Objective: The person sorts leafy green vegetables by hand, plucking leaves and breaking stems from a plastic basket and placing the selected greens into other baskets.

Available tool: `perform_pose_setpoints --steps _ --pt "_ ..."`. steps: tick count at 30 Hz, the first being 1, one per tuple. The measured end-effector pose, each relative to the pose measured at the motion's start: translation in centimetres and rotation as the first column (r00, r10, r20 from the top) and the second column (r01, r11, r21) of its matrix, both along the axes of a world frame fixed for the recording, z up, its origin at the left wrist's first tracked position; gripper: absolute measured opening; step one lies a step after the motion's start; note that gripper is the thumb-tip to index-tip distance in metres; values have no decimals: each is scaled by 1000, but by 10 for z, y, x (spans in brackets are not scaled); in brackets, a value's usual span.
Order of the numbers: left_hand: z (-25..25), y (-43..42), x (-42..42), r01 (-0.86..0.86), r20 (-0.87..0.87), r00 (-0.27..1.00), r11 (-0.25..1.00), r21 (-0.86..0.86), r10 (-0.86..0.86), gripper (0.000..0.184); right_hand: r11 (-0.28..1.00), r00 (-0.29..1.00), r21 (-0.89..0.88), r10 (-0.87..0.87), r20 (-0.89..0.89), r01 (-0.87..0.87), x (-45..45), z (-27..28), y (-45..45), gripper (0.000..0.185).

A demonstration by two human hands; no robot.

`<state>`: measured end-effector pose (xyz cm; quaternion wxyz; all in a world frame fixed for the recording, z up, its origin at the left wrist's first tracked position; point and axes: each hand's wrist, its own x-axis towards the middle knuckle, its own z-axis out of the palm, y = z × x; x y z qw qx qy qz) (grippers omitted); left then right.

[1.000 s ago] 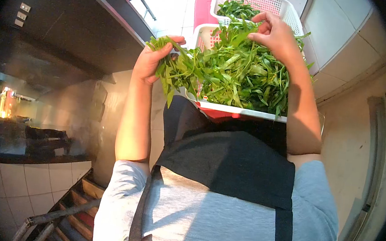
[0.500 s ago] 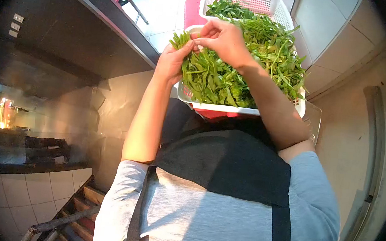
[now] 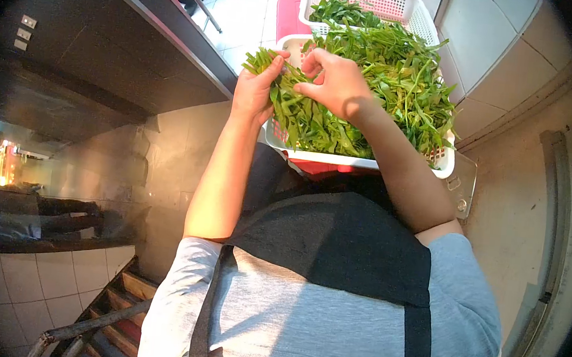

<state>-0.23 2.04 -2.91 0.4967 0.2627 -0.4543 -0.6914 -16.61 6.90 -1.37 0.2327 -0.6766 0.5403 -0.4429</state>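
Note:
My left hand is closed around a bunch of leafy green stems, cut ends up and leaves hanging down. Just right of it, my right hand hovers over the greens with thumb and curled forefinger apart; I see nothing between them. Beneath both hands, a heap of long-stemmed leafy greens fills most of a white perforated plastic basket. The basket's far-left corner shows some bare wall.
Behind stands a second white basket with some greens. A pink-red surface lies under the baskets. Tiled wall rises at the right, and a dark panelled counter runs along the left. Wooden stairs with a rail are at lower left.
My right hand has moved right, away from the stems in my left hand, and its thumb and forefinger have parted. My left hand still holds the bunch, shifted slightly.

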Motion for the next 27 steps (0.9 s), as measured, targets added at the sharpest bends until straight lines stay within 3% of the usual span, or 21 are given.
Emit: perform_pose_setpoints --steps 1,4,9,12,13,16,18,20,24,27 --pt "-1 -1 1 23 -7 1000 1000 9 -23 11 1000 997 5 10 -71 -10 -1 -4 0 21" --pt "9 8 -6 21 -65 998 998 67 -17 9 992 986 99 66 150 -81 -14 -5 1 20" --pt "-1 -1 -1 91 -126 988 995 48 -84 8 983 946 153 47 320 -100 -41 -6 4 16" --pt "-8 -7 0 134 -154 979 991 17 -130 8 993 933 73 59 355 -90 -53 -13 3 21" --pt "-7 -7 1 115 -160 981 993 18 -110 8 998 962 22 48 269 -56 -57 -11 7 22" --pt "-7 -12 8 101 -168 981 995 21 -96 9 992 987 129 -28 157 8 -80 -3 16 24" --pt "-6 -13 9 102 -172 980 994 25 -97 10 992 966 100 -101 239 79 -88 -1 15 21" --pt "-5 -8 5 102 -110 989 995 9 -101 13 991 906 91 -127 405 98 -79 9 16 19" --pt "-3 3 -12 152 1 988 988 -37 -152 26 966 638 0 171 751 -259 -28 -9 -6 16" --pt "0 8 -14 155 -5 988 987 -35 -155 29 935 442 -94 248 862 -341 -5 -8 -12 14"
